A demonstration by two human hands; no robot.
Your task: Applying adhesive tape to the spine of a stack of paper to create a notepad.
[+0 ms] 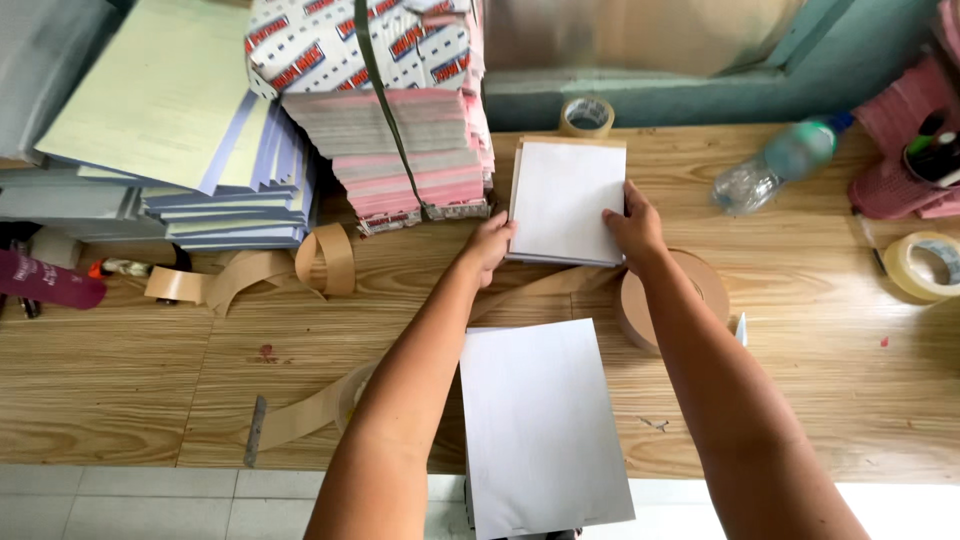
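A thin stack of white sheets lies on the wooden table near its far side. My left hand grips the stack's near left corner. My right hand holds its right edge, fingers on top. Closer to me lies a second white stack, reaching past the table's front edge, between my forearms. A roll of brown paper tape sits under my right wrist, its loose strip trailing left across the table.
Tall piles of pale yellow and blue sheets and a strapped pink bundle stand at the back left. A clear tape roll, a plastic bottle, a pink basket and another tape roll lie right.
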